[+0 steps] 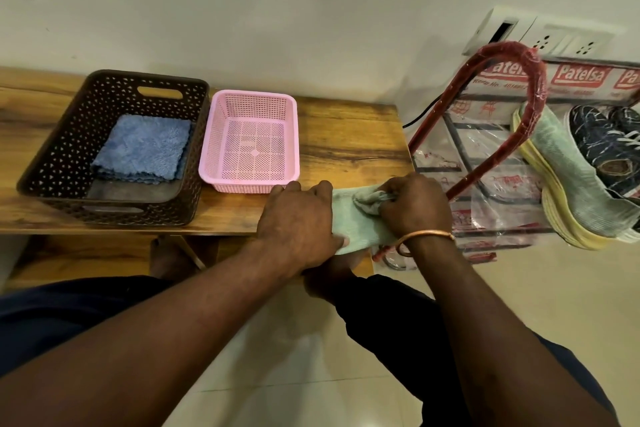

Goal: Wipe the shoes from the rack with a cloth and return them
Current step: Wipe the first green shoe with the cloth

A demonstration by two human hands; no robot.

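Observation:
A pale green shoe (pixel 349 227) lies at the front right corner of the wooden table (pixel 346 135). My left hand (pixel 298 218) holds it from the left, covering most of it. My right hand (pixel 415 208), with a bangle at the wrist, grips a crumpled pale green cloth (pixel 369 199) pressed onto the shoe's top. To the right stands the shoe rack (pixel 485 163), with a red frame wrapped in plastic. On it rest a matching pale green shoe with a yellow sole (pixel 568 180) and dark navy shoes (pixel 609 146).
A dark brown perforated basket (pixel 52 166) at the table's left holds folded blue cloths (pixel 142 149). A pink mesh basket (pixel 207 156) beside it has nothing in it. A wall socket panel (pixel 540 38) and a black cable are behind the rack. Tiled floor lies below.

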